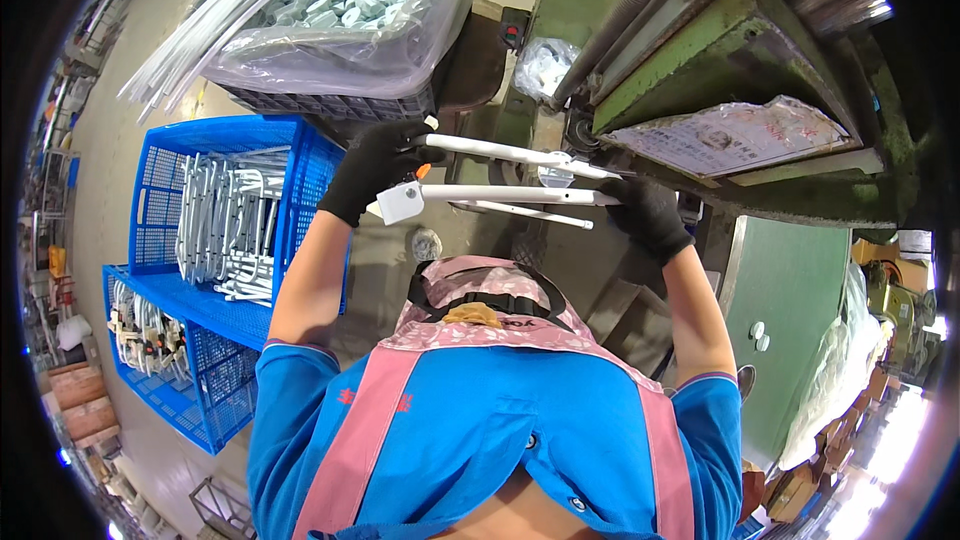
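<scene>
In front of my chest, a white metal tube frame [505, 194] spans the space between my two black-gloved hands. My left hand [385, 168] is closed around its left end, beside a white plate-like bracket [401, 203] and a small orange piece [423, 172]. At the other end, my right hand [645, 214] grips the tubes, its fingertips partly hidden behind them. Two tubes run roughly side by side, with a shorter white tube [530, 213] below them. The frame's right end lies close to the green machine [740, 70], whether touching it I cannot tell.
On my left, an upper blue crate [215, 128] holds several white bent tube frames; a lower blue crate [225, 380] holds more parts. A plastic-lined bin [330, 65] of pale plastic pieces stands ahead, white rods [220, 25] across it. A green table [785, 310] stands right.
</scene>
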Demonstrator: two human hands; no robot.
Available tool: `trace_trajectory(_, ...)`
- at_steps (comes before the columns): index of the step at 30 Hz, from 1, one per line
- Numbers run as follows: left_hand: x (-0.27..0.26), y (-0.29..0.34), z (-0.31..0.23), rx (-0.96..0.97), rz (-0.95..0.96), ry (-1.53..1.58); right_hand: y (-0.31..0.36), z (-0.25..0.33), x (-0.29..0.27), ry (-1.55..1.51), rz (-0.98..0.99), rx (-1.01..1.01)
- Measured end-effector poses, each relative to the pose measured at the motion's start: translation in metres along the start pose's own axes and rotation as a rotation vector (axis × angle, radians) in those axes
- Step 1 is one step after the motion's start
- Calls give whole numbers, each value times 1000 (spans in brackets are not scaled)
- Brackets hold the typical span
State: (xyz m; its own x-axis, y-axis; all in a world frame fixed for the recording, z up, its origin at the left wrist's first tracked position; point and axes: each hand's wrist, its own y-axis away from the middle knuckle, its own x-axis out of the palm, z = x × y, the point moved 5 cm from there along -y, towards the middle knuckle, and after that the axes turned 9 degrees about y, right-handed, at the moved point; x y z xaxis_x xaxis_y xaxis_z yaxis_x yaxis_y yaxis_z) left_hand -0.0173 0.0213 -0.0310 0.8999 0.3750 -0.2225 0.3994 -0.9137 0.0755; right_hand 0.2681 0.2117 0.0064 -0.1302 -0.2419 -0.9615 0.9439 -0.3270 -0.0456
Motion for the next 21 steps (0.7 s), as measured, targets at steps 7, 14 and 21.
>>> trace_trajectory(7,6,-5,31,9,73,-102,15,-10,23,123,-114,18)
trace_trajectory(14,5,2,37,175,74,-35,87,-6,16,319,-420,-17)
trace_trajectory(21,6,0,60,85,66,144,81,21,-19,207,-222,207)
